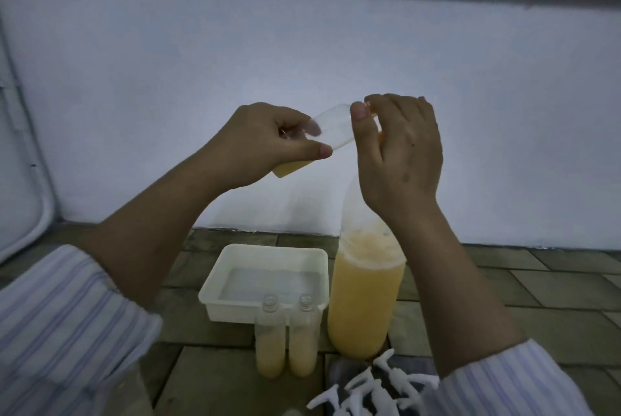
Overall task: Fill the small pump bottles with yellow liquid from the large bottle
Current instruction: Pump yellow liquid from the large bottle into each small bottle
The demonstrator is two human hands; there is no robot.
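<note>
White pump heads lie before two part-filled small bottles.

Three small clear pump bottles, one large clear plastic bottle, one white plastic tray, and perhaps six white pump tops.

A tilted small clear bottle is held at 12 o'clock; two part-filled, uncapped pump bottles stand at 6 o'clock, beside the large yellow-filled bottle.

No readable text, label, brand, number or sign shows anywhere; the large bottle, the small bottles and the white tub are unmarked.
</note>
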